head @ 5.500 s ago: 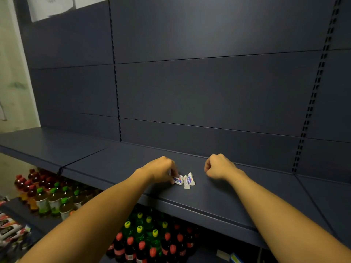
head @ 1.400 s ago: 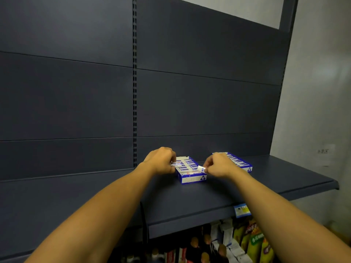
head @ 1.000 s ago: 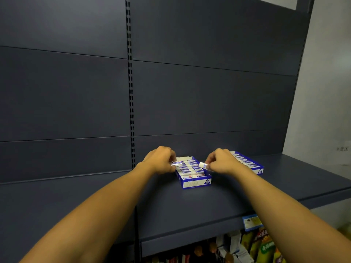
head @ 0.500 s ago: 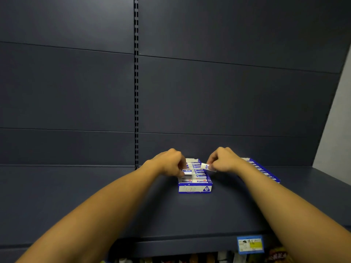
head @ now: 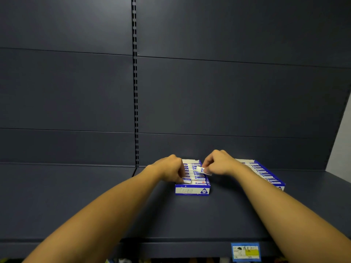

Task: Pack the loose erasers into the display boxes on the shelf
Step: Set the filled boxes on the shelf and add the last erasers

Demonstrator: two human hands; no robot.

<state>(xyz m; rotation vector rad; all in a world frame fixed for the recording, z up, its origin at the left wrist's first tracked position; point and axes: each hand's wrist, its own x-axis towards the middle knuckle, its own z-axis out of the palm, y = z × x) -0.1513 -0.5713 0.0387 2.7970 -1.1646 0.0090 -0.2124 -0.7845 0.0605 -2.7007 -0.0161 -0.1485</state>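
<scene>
Back wall: dark blue-grey panels (head: pixel 228 92) fill the upper view, with a slotted upright (head: pixel 135 82) running down the middle.
Shelf: one deep, dark shelf (head: pixel 190 215) at chest height; a price label (head: pixel 245 252) sits on its front lip at right.
Arms: both forearms reach forward from the bottom corners and meet over the boxes.
Right box: a blue-and-white display box (head: pixel 266 175) lies partly behind the right forearm, rows of erasers showing.
Middle box: a second display box (head: pixel 192 190) sits near the back wall, nearly full of sleeved erasers lying flat in rows.
Left hand (head: pixel 169 170): fingers curled at the box's left edge; whether they hold an eraser cannot be told.
Right hand (head: pixel 218 163): pinches one loose eraser (head: pixel 199 169) just above the middle box.
Handling: erasers are probably light, slightly soft and grippy; pinching the long sides seems best.
Edges and room: box walls are low and likely thin card, easily nudged. Bare shelf lies in front and to the left; the back wall is close behind.
</scene>
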